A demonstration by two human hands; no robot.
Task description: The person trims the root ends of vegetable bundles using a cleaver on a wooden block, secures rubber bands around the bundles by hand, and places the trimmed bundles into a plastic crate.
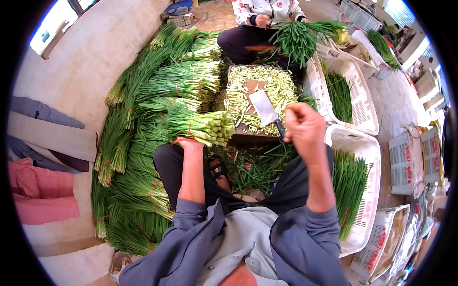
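Note:
My left hand (186, 143) is closed around a tied bundle of garlic chives (202, 125), its pale cut ends facing right. A red band circles the bundle, and more red shows at my fingers. My right hand (305, 127) is raised with its fingers curled together; whether something small is pinched in them I cannot make out. Beside it, a cleaver (263, 107) lies on the chopping board (254, 86), its dark handle towards me and close to my fingers. Many short pale stem pieces (243, 74) are scattered over the board.
Tied chive bundles (167, 88) are piled along the wall on the left. White plastic crates (373, 190) with chives stand on the right. Loose green leaves (257, 167) cover the floor between my legs. Opposite me sits another person (267, 9) holding chives (300, 40).

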